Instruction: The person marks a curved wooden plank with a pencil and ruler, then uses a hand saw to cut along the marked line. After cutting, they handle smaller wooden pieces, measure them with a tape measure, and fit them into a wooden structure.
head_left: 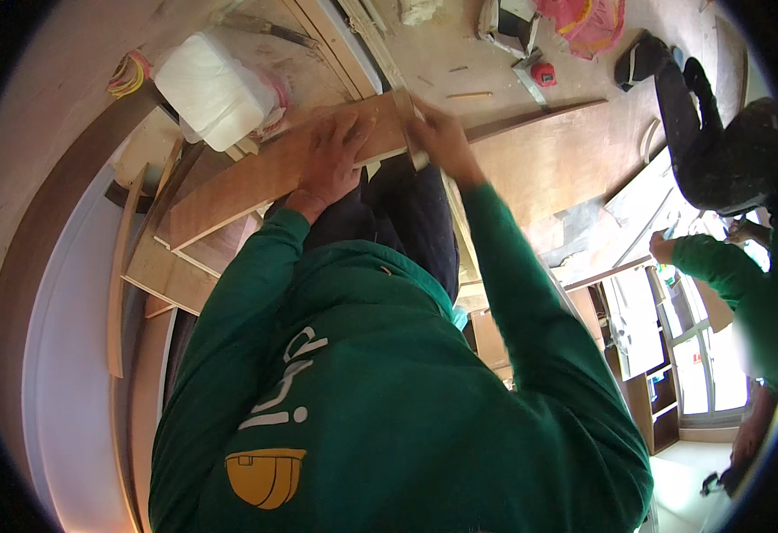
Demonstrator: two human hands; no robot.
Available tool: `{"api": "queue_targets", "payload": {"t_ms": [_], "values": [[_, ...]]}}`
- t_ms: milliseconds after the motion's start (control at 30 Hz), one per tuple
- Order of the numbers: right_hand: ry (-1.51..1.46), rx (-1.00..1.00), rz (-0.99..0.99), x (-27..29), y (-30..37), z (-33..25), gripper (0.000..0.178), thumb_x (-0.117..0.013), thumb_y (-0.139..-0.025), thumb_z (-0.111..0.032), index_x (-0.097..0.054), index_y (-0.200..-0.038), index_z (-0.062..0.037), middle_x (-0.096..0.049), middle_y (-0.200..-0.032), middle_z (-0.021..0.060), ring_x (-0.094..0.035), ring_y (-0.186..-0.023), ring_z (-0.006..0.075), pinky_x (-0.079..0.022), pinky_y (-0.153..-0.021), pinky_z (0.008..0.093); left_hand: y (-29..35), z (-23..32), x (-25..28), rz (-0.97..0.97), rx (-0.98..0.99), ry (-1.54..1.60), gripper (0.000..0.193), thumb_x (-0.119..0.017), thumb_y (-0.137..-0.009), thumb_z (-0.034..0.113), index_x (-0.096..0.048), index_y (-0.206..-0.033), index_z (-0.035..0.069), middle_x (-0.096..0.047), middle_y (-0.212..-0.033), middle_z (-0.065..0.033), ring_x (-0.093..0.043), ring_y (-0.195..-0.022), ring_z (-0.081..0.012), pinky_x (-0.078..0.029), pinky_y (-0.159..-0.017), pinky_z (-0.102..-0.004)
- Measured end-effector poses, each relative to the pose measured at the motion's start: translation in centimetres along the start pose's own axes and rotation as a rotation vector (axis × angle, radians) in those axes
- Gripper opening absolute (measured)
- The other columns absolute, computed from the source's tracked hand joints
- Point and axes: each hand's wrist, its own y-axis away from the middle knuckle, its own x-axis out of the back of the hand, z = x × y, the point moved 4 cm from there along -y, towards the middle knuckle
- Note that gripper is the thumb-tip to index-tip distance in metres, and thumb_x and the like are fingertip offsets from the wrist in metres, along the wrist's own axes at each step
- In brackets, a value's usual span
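Observation:
A long brown wooden board (255,182) slants across in front of me, above my dark trousers. My left hand (328,164) is pressed onto its broad face near the right end, gripping it. At that end my right hand (444,138), smeared by motion, is closed round a narrow tan strip or block (409,129) set across the board's end. Its exact kind is unclear, as the fingers cover part of it.
A broad wooden sheet (544,160) lies at the right. Beyond are a red tape measure (544,74), a metal square (529,84) and a pencil (469,95). A white plastic container (211,93) stands far left. A co-worker in a green sleeve (718,262) is at the right.

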Motion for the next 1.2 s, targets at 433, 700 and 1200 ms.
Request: {"api": "queue_targets", "payload": {"t_ms": [433, 700, 1200], "values": [[0.149, 0.024, 0.036, 0.2, -1.3, 0.8, 0.056, -0.069, -0.100, -0.035, -0.064, -0.148, -0.0069, -0.076, -0.091, 0.0150, -0.070, -0.088, 0.0168, -0.056, -0.084, 0.0380, -0.2, 1.1, 1.2, -0.085, 0.013, -0.049, 0.092, -0.076, -0.080, 0.009, -0.041, -0.165, 0.017, -0.048, -0.155, -0.0178, -0.045, -0.142, -0.0446, -0.038, -0.120, -0.0559], [0.043, 0.115, 0.023, 0.2, 3.2, 0.1, 0.057, -0.069, -0.101, -0.036, -0.063, -0.148, -0.0055, -0.073, -0.093, 0.0177, -0.068, -0.093, 0.0151, -0.056, -0.086, 0.0342, 0.2, 0.1, 0.0, -0.022, 0.005, 0.014, 0.092, -0.077, -0.080, 0.013, -0.042, -0.164, 0.021, -0.049, -0.151, -0.0167, -0.048, -0.138, -0.0434, -0.040, -0.117, -0.0559], [-0.029, 0.187, 0.027, 0.1, 2.6, -1.1, 0.051, -0.067, -0.102, -0.029, -0.064, -0.147, -0.0046, -0.075, -0.122, 0.0204, -0.066, -0.118, 0.0169, -0.053, -0.100, 0.0356, -0.3, 0.2, 0.5, -0.002, 0.036, -0.004, 0.086, -0.077, -0.079, 0.015, -0.048, -0.159, 0.022, -0.049, -0.153, -0.0129, -0.048, -0.138, -0.0439, -0.043, -0.114, -0.0578]]}}
